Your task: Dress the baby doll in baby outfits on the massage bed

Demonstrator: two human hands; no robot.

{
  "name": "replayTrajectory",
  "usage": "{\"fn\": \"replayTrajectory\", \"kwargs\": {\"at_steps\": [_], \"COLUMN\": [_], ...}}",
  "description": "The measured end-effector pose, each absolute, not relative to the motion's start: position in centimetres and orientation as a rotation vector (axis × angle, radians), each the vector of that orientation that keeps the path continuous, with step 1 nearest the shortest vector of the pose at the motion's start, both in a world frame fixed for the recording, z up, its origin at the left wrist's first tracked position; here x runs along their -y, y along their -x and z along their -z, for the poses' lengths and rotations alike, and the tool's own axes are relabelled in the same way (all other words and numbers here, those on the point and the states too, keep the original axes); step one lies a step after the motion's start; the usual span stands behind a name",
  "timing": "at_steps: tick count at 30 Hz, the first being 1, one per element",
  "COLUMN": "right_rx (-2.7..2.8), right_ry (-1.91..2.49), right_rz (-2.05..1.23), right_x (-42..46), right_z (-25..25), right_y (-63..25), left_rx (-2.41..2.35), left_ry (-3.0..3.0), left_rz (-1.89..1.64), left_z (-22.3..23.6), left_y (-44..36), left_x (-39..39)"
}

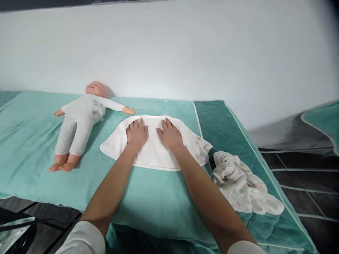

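Note:
A white cloth [156,155] with a stitched edge lies spread on the green bed cover, and a small print shows at its right corner. My left hand [137,134] rests flat on the cloth's left half, fingers spread and pointing away from me. On the right half lies my right hand [170,135], also flat with its fingers apart. Loose folds of the cloth rise beside both hands and partly cover the outer fingers. To the left, a baby doll [79,116] in a white body lies on its back, one hand close to the cloth's far edge.
A crumpled printed baby garment [241,183] lies to the right on the darker quilted cover [219,120]. The bed meets a white wall [169,49] at the back. Dark floor tiles [304,176] show at the right, and black bars [60,233] at the lower left.

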State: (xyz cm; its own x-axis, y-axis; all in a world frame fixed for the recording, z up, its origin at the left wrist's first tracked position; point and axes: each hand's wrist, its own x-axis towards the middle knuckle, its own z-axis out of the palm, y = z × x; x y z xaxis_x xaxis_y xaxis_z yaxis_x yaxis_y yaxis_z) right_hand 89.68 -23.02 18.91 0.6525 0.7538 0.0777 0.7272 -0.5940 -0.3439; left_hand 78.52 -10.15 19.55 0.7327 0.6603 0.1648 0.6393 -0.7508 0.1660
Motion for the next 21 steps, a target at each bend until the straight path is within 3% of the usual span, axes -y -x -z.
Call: {"fn": "replayTrajectory", "kwargs": {"at_steps": [6,12,21], "right_rx": [1.366,1.530,1.247], "right_ry": [2.508,2.317,2.275], "right_rz": [-0.024,-0.067,-0.058], "right_x": [24.0,29.1,40.4], "right_z": [-19.3,-19.0,-17.9], "right_y": [-86.0,-79.6,-69.9], "left_rx": [-0.756,-0.504,-0.834], "left_ry": [-2.830,-2.819,-2.812], "left_rz": [-0.432,-0.398,-0.423], "left_z": [-19.7,-19.7,-17.2], "left_y": [-75.3,-65.6,-52.7], "left_x": [11.6,16.7,24.2]}}
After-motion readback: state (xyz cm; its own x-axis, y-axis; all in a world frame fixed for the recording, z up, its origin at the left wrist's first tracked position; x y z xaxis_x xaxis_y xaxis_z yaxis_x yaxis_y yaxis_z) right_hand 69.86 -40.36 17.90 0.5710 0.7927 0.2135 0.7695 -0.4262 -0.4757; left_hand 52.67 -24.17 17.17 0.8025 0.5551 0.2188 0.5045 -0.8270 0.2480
